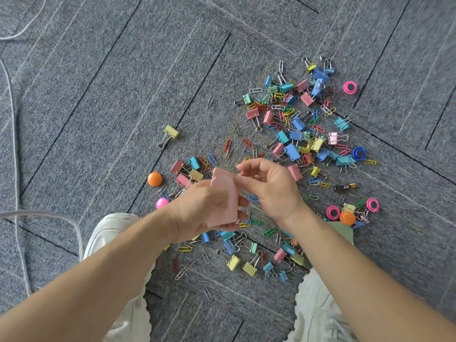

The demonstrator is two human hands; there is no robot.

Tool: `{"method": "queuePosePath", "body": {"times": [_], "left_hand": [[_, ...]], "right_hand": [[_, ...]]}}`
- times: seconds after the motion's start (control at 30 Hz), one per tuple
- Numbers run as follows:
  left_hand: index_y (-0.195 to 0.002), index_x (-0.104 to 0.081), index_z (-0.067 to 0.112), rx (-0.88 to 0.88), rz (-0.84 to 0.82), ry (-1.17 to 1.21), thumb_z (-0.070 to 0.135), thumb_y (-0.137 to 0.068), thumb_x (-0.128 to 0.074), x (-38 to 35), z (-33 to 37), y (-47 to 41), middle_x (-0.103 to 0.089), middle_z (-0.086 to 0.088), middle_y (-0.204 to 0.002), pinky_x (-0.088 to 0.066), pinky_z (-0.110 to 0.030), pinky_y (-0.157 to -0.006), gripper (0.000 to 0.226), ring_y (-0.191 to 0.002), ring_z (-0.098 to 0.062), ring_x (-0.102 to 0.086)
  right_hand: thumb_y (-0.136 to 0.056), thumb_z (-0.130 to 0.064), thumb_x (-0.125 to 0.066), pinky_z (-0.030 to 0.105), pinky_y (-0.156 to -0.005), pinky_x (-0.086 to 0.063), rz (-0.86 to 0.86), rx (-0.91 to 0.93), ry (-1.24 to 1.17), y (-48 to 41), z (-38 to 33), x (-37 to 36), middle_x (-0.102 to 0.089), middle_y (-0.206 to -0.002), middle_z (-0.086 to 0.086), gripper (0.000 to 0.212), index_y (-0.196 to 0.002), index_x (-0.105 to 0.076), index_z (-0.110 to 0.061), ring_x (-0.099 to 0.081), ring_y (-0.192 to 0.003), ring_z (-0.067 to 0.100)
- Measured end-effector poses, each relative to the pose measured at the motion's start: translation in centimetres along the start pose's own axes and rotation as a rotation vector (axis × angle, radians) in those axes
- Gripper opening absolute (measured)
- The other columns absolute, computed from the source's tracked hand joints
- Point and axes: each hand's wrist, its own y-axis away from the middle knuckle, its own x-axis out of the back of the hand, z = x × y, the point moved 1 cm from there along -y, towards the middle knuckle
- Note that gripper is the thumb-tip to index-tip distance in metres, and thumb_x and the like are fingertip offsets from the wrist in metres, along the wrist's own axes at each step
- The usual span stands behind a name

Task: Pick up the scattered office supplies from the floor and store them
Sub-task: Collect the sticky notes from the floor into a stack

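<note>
My left hand (202, 208) grips a pink pad of sticky notes (225, 193) above the floor. My right hand (269, 186) hovers just right of the pad with its fingers curled toward the pad's top corner; whether it pinches anything I cannot tell. Under both hands lies a wide scatter of coloured binder clips (291, 144) and paper clips (278, 107) on the grey carpet (98, 107). One yellow binder clip (171, 132) lies apart at the left. Round magnets sit among them: orange (155, 178), pink (349, 87), blue (359, 153).
A small battery (344, 186) lies at the right of the pile. A green paper sheet (341, 229) shows beside my right forearm. White shoes (111, 230) stand at the bottom left and right. Grey cables (14, 144) run along the left side.
</note>
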Motion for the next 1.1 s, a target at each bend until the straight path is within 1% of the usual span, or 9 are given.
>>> {"method": "queuePosePath", "body": {"times": [0.17,0.3,0.37,0.43,0.57,0.7,0.83,0.93,1.1], "left_hand": [[-0.121,-0.056,0.013,0.034,-0.025,-0.17,-0.012,-0.093,-0.027,-0.5,0.0,-0.1,-0.073,-0.017,-0.109,-0.049,-0.058,-0.099,0.048,-0.108,-0.031,-0.068],[-0.13,-0.046,-0.013,-0.014,0.034,-0.249,-0.011,-0.097,-0.031,-2.3,0.0,-0.2,-0.061,-0.038,-0.107,-0.059,-0.025,-0.071,0.036,-0.07,-0.002,-0.07],[-0.124,-0.053,0.005,0.001,0.009,-0.229,-0.012,-0.095,-0.031,-3.0,-0.3,-0.8,-0.067,-0.024,-0.115,-0.054,-0.045,-0.096,0.041,-0.1,-0.021,-0.07],[-0.117,-0.054,0.018,-0.003,0.023,-0.213,-0.006,-0.093,-0.04,-3.8,-0.4,-1.2,-0.069,-0.016,-0.113,-0.049,-0.055,-0.1,0.036,-0.112,-0.034,-0.064],[-0.114,-0.055,0.029,-0.061,0.022,-0.242,0.009,-0.085,-0.06,-4.9,-0.9,-2.1,-0.064,-0.005,-0.097,-0.058,-0.046,-0.088,0.036,-0.099,-0.025,-0.069],[-0.117,-0.055,0.026,-0.076,0.021,-0.228,0.021,-0.084,-0.067,-5.2,-1.0,-2.5,-0.061,-0.007,-0.097,-0.059,-0.039,-0.078,0.035,-0.09,-0.02,-0.065],[-0.114,-0.058,0.021,-0.072,0.052,-0.189,0.023,-0.096,-0.058,-5.6,-1.0,-2.7,-0.067,-0.012,-0.104,-0.055,-0.036,-0.069,0.018,-0.088,-0.022,-0.065],[-0.113,-0.06,0.02,-0.071,0.081,-0.15,0.044,-0.088,-0.054,-5.6,-1.0,-2.7,-0.069,-0.012,-0.099,-0.054,-0.039,-0.069,0.035,-0.085,-0.024,-0.066],[-0.118,-0.059,0.012,-0.049,0.095,-0.064,0.062,-0.087,-0.045,-5.5,-1.1,-3.0,-0.071,-0.014,-0.089,-0.054,-0.04,-0.07,0.061,-0.082,-0.028,-0.067]], "right_hand": [[-0.089,-0.019,-0.07,0.01,-0.06,-0.046,0.189,0.075,0.594,0.5,-0.2,5.2,-0.068,-0.08,-0.013,0.008,-0.086,-0.069,-0.026,-0.064,-0.073,0.004],[-0.085,-0.041,-0.072,0.029,-0.062,-0.049,0.249,-0.087,1.026,2.3,1.3,8.4,-0.064,-0.088,-0.009,0.025,-0.096,-0.063,-0.021,-0.062,-0.079,0.013],[-0.085,-0.043,-0.073,0.029,-0.063,-0.042,0.24,-0.105,1.119,2.8,2.0,8.2,-0.062,-0.094,-0.009,0.032,-0.103,-0.057,-0.022,-0.058,-0.085,0.016],[-0.086,-0.037,-0.073,0.03,-0.063,-0.044,0.249,-0.126,1.046,2.7,2.4,7.8,-0.063,-0.088,-0.01,0.028,-0.102,-0.055,-0.023,-0.059,-0.082,0.016],[-0.085,-0.039,-0.07,0.034,-0.066,-0.051,0.268,-0.174,0.959,3.0,2.8,7.6,-0.063,-0.089,-0.006,0.023,-0.097,-0.064,-0.02,-0.061,-0.08,0.017],[-0.078,-0.055,-0.076,0.031,-0.066,-0.039,0.212,-0.279,1.041,3.2,2.4,7.9,-0.047,-0.099,-0.004,0.041,-0.098,-0.06,-0.023,-0.05,-0.084,0.016],[-0.081,-0.049,-0.076,0.029,-0.061,-0.043,0.195,-0.309,1.022,2.6,1.7,8.2,-0.063,-0.088,-0.003,0.029,-0.08,-0.061,-0.025,-0.06,-0.077,0.017],[-0.084,-0.039,-0.075,0.025,-0.053,-0.039,0.211,-0.354,0.835,3.0,0.5,9.8,-0.067,-0.069,-0.004,0.025,-0.071,-0.067,-0.02,-0.06,-0.061,0.011],[-0.086,-0.018,-0.072,0.035,-0.063,-0.04,0.26,-0.512,0.232,4.9,1.3,12.5,-0.061,-0.074,0.0,0.01,-0.077,-0.069,-0.015,-0.051,-0.066,0.016]]}}
